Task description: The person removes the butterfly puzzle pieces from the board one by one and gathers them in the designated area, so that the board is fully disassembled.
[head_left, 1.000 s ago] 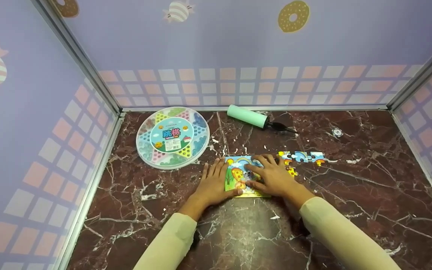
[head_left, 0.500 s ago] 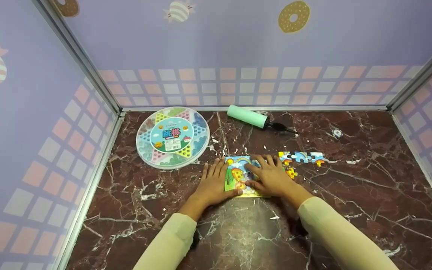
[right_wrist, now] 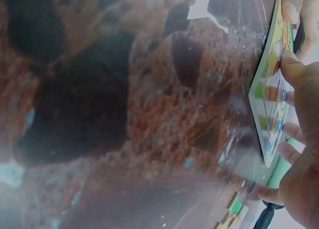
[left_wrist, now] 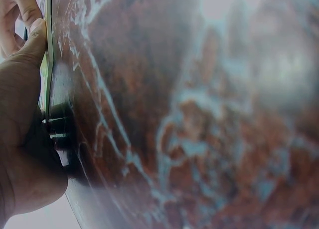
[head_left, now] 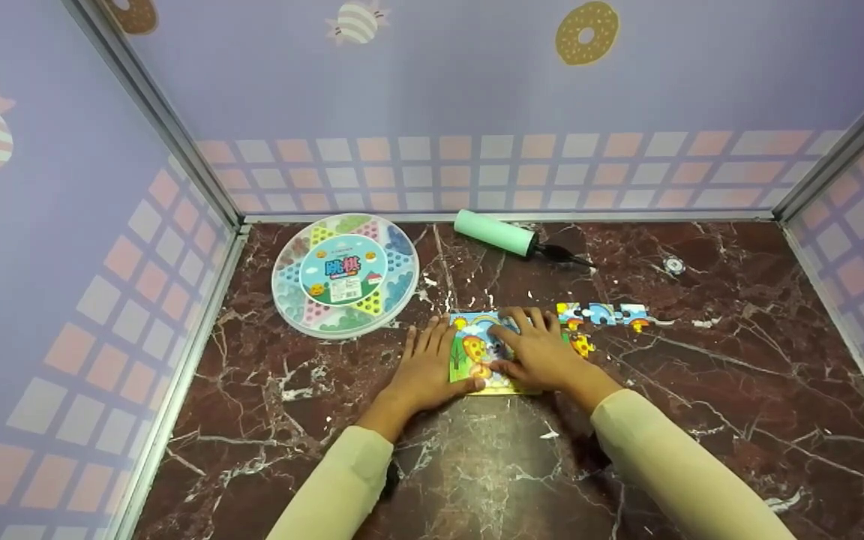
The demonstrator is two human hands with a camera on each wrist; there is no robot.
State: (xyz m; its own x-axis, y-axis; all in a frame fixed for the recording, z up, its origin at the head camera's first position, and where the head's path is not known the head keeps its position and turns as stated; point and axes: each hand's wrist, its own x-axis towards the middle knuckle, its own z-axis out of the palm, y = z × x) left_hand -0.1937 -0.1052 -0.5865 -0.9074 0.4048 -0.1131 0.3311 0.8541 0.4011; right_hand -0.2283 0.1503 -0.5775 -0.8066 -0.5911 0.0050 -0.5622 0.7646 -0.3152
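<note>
A jigsaw puzzle board (head_left: 469, 364) with a bright cartoon picture lies flat on the dark marbled table. My left hand (head_left: 428, 369) lies along its left side, fingers extended and thumb on the lower edge. Across the picture's right half spreads my right hand (head_left: 544, 351), its fingertips and thumb resting on the surface and hiding part of it. In the right wrist view, the fingers touch the face of the board (right_wrist: 265, 97). Loose puzzle pieces (head_left: 601, 314) lie in a row just right of the board, with a yellow piece (head_left: 583, 345) below them.
A round Chinese checkers set (head_left: 346, 276) sits at the back left. Behind the board lies a mint-green pump (head_left: 496, 232) with a black nozzle. A small round chip (head_left: 673, 265) is at the back right. Patterned walls (head_left: 477, 172) enclose the table's back and sides.
My right hand has shifted slightly left over the board, showing more of the yellow piece beside it. My left hand stays where it was.
</note>
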